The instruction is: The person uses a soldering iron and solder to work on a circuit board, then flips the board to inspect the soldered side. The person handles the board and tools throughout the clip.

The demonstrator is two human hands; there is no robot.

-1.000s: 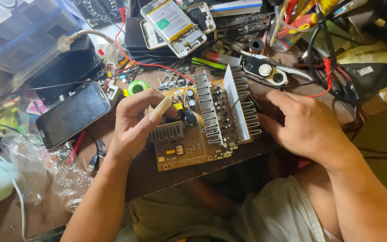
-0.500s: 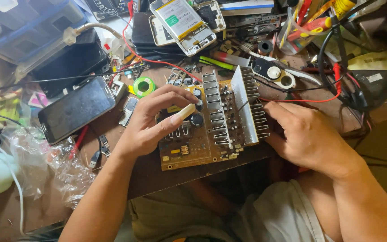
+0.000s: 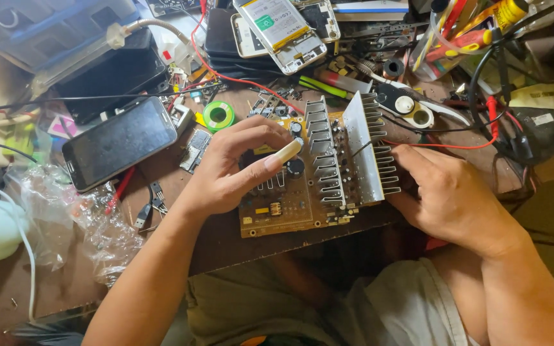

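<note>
Circuit board (image 3: 290, 198) steadied by left hand (image 3: 235, 166) and right hand (image 3: 447, 195)

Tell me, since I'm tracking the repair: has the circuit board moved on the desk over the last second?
No real shift. The circuit board keeps the same spacing from the green tape roll and the desk's front edge; the small frame offset looks like camera motion.

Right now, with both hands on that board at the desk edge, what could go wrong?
The circuit board overhangs the desk edge; it could tip into the lap if the right hand lets go. The red wire by the heatsink could snag. The left hand could bend the capacitors under it.
</note>
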